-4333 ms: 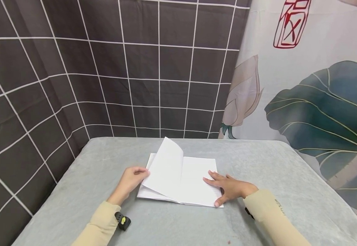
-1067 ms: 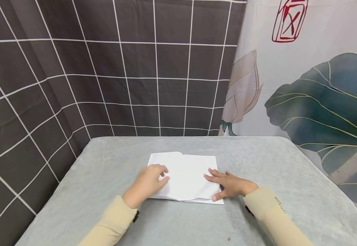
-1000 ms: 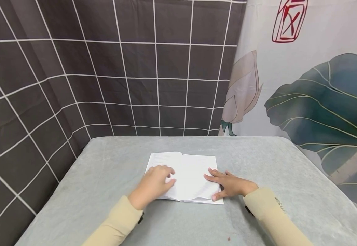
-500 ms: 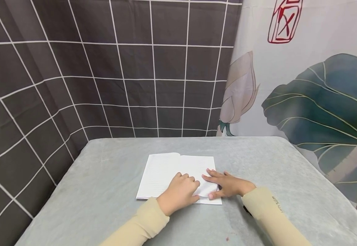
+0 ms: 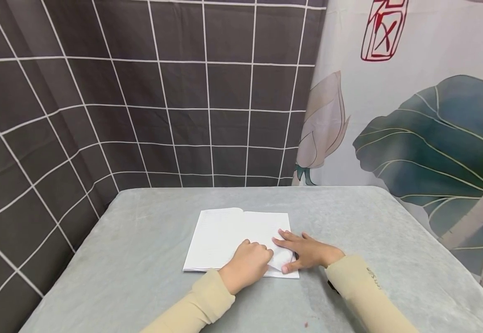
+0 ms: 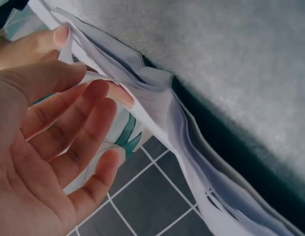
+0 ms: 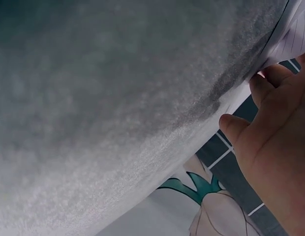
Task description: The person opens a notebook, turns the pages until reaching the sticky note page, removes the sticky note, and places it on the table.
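An open notebook (image 5: 214, 236) with white, faintly lined pages lies on the table. My left hand (image 5: 249, 262) reaches across to its right half and pinches a page (image 5: 280, 260) near the lower edge, lifting it slightly into a fold. In the left wrist view, thumb and index finger of the left hand (image 6: 54, 132) meet on the paper edge, while the other fingers are loosely bent. Spread fingers of my right hand (image 5: 309, 252) rest on the notebook's right side, thumb at the lower corner. The right wrist view shows that hand (image 7: 275, 132) beside the notebook's edge.
A grey cloth covers the table (image 5: 141, 259). Behind it hangs a dark curtain (image 5: 183, 120) with white grid lines. To the right is a white curtain (image 5: 349, 55) printed with a lotus bud and a big leaf.
A page held up by the left hand earlier now lies flat. The left hand has moved right across the notebook and taken a page at the lower right. The right hand has barely moved.
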Motion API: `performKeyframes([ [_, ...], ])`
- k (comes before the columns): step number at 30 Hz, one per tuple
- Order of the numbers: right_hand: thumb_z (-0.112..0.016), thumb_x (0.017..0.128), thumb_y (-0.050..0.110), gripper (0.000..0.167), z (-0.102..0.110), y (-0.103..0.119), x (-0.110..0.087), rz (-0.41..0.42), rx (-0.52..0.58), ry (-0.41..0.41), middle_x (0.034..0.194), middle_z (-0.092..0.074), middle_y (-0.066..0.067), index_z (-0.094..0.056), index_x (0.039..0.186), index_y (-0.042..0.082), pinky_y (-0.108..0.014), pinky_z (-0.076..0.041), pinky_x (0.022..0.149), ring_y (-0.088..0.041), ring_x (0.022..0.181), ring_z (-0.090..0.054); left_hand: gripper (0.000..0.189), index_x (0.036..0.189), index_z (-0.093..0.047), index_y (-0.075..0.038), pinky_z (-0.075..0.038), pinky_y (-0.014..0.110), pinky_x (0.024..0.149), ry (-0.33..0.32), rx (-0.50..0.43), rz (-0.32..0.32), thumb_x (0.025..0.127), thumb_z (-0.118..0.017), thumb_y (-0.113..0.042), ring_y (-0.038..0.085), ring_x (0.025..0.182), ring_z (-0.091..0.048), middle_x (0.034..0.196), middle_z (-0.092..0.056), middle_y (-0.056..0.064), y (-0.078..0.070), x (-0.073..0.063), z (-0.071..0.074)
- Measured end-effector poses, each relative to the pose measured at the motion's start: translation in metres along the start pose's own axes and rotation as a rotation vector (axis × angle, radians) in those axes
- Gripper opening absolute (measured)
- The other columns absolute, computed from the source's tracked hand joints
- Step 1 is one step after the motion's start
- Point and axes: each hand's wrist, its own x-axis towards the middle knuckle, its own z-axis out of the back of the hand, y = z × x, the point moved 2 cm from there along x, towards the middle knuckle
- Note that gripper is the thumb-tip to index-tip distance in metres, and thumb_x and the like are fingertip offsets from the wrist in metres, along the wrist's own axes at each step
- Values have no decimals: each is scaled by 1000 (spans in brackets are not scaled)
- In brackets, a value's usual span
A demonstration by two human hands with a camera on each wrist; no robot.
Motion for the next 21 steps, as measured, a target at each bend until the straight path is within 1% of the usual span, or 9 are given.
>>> performKeyframes([
  [6,-72,75,52,95,-1,-1,-1,14,-16,-23,158,-21,-19,-32,149,8,-67,-13,110,-39,145,-21,6,88,-72,-14,-41,22,54,-31,14,5,84,-68,-14,10,66,-65,77,-71,-3,2,-1,-1],
  [9,-73,74,52,103,-1,-2,0,8,-12,-42,158,-18,-21,-25,150,2,-68,-12,110,-40,145,-20,6,86,-72,-14,-41,22,53,-54,-17,22,83,-68,-12,9,65,-64,76,-71,-3,4,-2,0],
  [12,-75,71,53,113,-1,-2,0,-14,-10,-81,158,-14,-23,-18,150,-3,-67,-12,110,-41,145,-17,8,85,-73,-14,-46,23,55,-65,-99,65,81,-68,-9,7,65,-65,78,-72,-3,8,-2,-1],
  [14,-77,69,53,118,0,-2,-1,-24,-5,-110,158,-12,-26,-15,149,-7,-67,-12,110,-42,145,-15,10,86,-74,-13,-48,23,57,-65,-172,102,80,-69,-7,5,63,-62,78,-73,-2,12,-2,-1],
  [16,-79,67,52,121,1,-2,-2,-40,-3,-133,157,-11,-27,-14,148,-10,-66,-13,111,-43,145,-14,12,88,-74,-11,-47,21,57,-58,-245,143,79,-68,-5,4,59,-58,76,-72,-2,16,-3,0],
  [19,-80,67,51,124,4,-2,-3,-55,9,-148,156,-9,-30,-11,147,-14,-66,-14,110,-44,145,-13,13,89,-74,-9,-40,18,52,-50,-350,199,79,-66,-4,2,53,-45,67,-65,-5,23,-4,3],
  [21,-80,67,51,125,6,-1,-3,-70,18,-154,156,-9,-31,-9,146,-15,-65,-14,111,-45,145,-12,8,82,-70,-9,-32,17,49,-50,-405,229,80,-64,-4,2,50,-38,59,-55,-8,29,-6,4],
])
